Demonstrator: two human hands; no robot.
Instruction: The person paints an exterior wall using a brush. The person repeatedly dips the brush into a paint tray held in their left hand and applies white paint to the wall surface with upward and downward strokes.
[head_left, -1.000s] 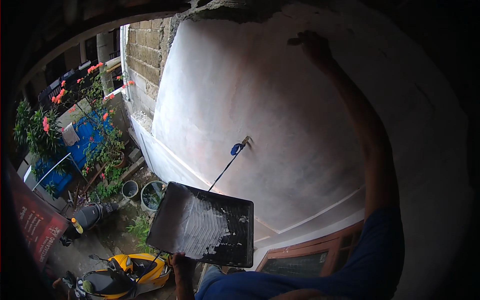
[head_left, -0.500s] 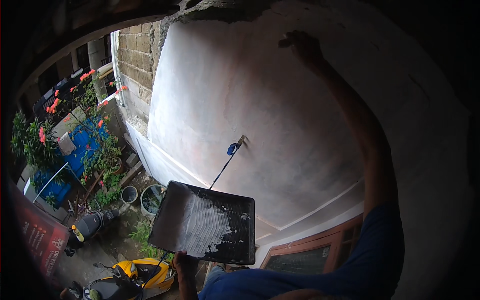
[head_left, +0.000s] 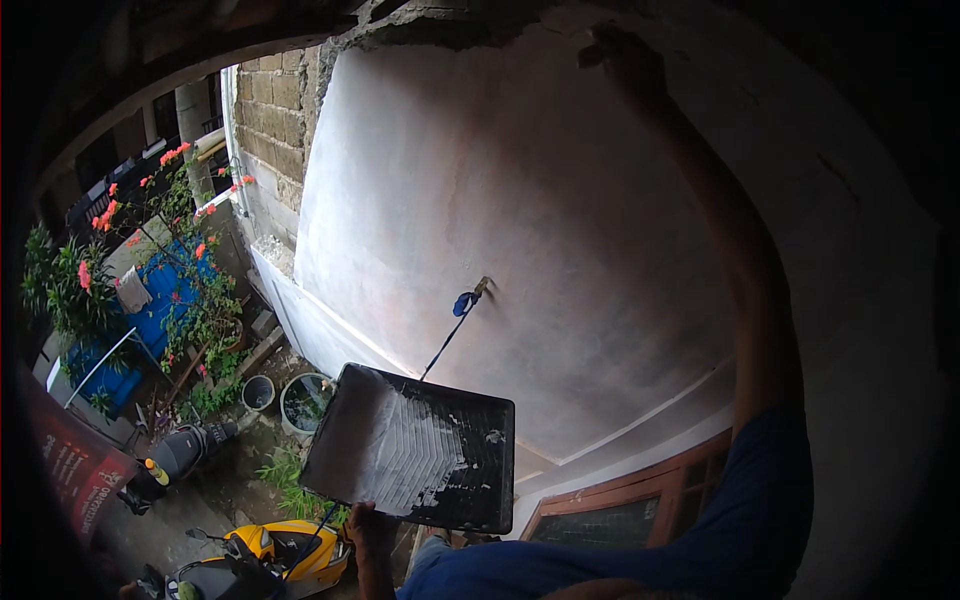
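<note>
My left hand (head_left: 372, 530) grips the lower edge of a black paint tray (head_left: 490, 425), tilted in front of me. Wet white paint lies over the tray's ribbed slope, and the right end shows patchy smears. High on the white-coated wall (head_left: 400, 200), my right hand (head_left: 635, 68) is raised at arm's length, its fingers closed. A small paintbrush (head_left: 592, 56) juts from it to the left, dim in the shade. Whether its bristles touch the wall is hard to see.
A bracket with blue cord (head_left: 466, 303) sticks out from the wall above the tray. Below are a wood-framed window (head_left: 610, 510), a yellow motorbike (head_left: 300, 550), buckets (head_left: 302, 402), a red banner (head_left: 75, 460) and flowering plants (head_left: 190, 280). Bare blockwork (head_left: 270, 115) borders the wall.
My right hand has moved up and a little to the right along the wall with the paintbrush. The paint tray has shifted slightly right in my left hand.
</note>
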